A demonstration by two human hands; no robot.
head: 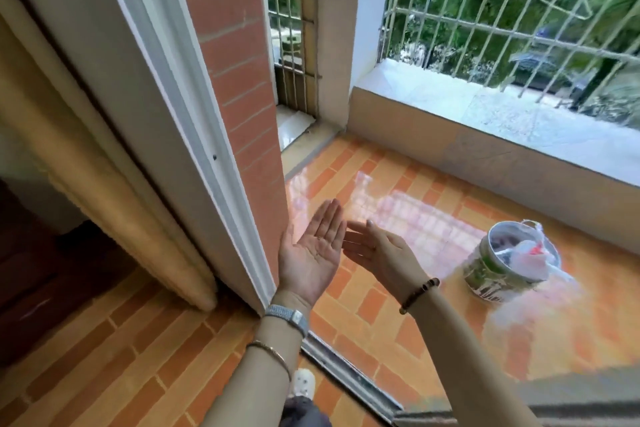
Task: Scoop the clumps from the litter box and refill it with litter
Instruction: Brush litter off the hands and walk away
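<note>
Tiles, glossy and laid in an orange brick pattern, are reflecting light from the barred window grille. A round pail with a worn green-and-white label is standing on them, right of the hands, lined with a crinkled white plastic bag. The left hand is reaching forward palm up, fingers straight and together, empty. The right hand is hovering just beside it, edge-on, fingers straight, holding nothing. Where the litter box is cannot be told.
</note>
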